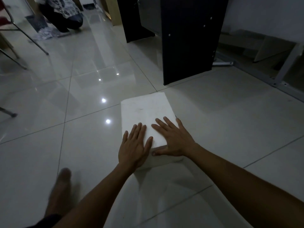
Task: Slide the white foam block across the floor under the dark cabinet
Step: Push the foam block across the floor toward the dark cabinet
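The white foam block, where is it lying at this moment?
In the head view, the white foam block lies flat on the tiled floor at centre, under the left hand and right hand, short of the dark cabinet.

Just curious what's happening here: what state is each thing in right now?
White foam block: flat on the floor, short of the cabinet.
Left hand: open, palm on the block.
Right hand: open, flat on the block.
Dark cabinet: upright.
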